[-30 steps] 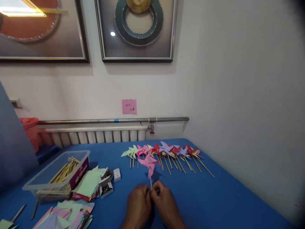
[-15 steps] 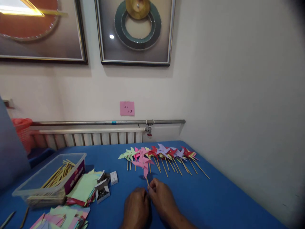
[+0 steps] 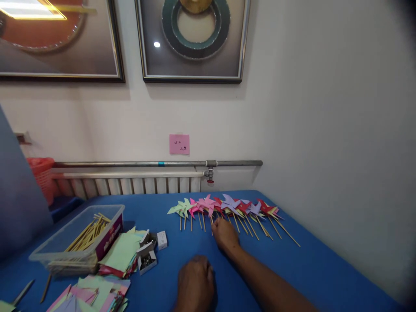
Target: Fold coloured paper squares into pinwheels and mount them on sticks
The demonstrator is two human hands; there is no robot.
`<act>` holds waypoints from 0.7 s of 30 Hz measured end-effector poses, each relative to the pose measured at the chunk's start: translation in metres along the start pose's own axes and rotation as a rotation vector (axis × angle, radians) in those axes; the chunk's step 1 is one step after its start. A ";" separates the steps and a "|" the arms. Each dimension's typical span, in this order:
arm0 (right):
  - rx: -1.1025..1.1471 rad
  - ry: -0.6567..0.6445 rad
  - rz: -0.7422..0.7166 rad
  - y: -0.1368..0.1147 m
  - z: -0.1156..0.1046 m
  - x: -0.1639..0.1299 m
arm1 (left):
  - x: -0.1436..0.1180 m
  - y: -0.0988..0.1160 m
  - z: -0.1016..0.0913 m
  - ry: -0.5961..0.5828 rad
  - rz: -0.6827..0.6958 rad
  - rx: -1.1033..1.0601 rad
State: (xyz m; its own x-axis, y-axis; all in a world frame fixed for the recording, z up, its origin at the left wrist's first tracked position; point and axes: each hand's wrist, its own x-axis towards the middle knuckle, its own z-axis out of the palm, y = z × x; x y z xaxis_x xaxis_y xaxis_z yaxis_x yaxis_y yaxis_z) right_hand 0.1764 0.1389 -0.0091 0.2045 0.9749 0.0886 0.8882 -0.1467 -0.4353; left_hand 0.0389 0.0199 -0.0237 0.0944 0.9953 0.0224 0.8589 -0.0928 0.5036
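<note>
Pink paper pinwheel (image 3: 207, 203) pinched by its thin wooden stick (image 3: 211, 220) in my right hand (image 3: 225, 234); likely light, creasable blades, grip stick. Left hand (image 3: 196, 281) curled, contents hidden.

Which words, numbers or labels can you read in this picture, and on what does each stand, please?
"252": handwritten on the pink note; the characters below it are too small to read surely.
Purple label on the plastic box: pale print, too blurred to read.
Small white box: faint marks, too small to read.
</note>
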 end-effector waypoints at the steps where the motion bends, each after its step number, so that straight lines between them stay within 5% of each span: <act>1: -0.005 0.000 -0.002 -0.001 0.002 0.001 | 0.000 0.000 0.000 0.002 -0.001 0.002; 14: 0.000 0.020 -0.031 0.000 0.006 -0.003 | 0.001 -0.001 0.003 0.005 0.011 0.007; 21: 0.201 -0.010 -0.154 0.000 0.021 -0.061 | 0.011 -0.010 0.008 0.109 -0.045 -0.216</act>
State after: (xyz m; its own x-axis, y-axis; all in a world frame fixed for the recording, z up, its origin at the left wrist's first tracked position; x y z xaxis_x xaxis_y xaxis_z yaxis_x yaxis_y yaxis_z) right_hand 0.1555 0.0828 -0.0332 0.0684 0.9849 0.1588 0.8089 0.0384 -0.5867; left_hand 0.0351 0.0319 -0.0353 -0.0069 0.9966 0.0827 0.7326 -0.0512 0.6787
